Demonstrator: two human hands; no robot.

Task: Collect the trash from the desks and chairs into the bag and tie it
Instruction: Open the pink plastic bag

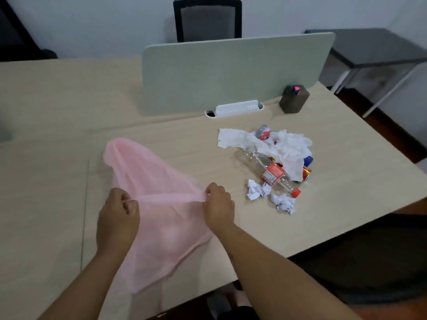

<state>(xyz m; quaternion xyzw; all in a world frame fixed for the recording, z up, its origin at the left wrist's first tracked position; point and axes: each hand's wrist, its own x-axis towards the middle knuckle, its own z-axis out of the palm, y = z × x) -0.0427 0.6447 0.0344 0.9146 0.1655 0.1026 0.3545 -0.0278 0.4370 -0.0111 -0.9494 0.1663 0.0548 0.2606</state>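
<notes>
A thin pink plastic bag (pixel 150 172) lies spread on the beige desk (pixel 46 158). My left hand (pixel 117 215) and my right hand (pixel 218 204) each pinch its rim and hold that edge stretched taut between them. To the right lies a heap of trash: a clear plastic bottle (pixel 270 172) with a red label and red cap, white crumpled tissue (pixel 284 146), two small paper balls (pixel 257 189) (pixel 283 202), a crushed can (pixel 263 132) and colourful wrappers (pixel 307 172). Neither hand touches the heap.
A pale green divider panel (pixel 231 72) stands across the desk, with a white cable tray (pixel 235 108) at its foot. A dark pen holder (pixel 294 99) stands beside it. A black chair (pixel 208 19) is behind the divider, a dark table (pixel 374 47) at the far right.
</notes>
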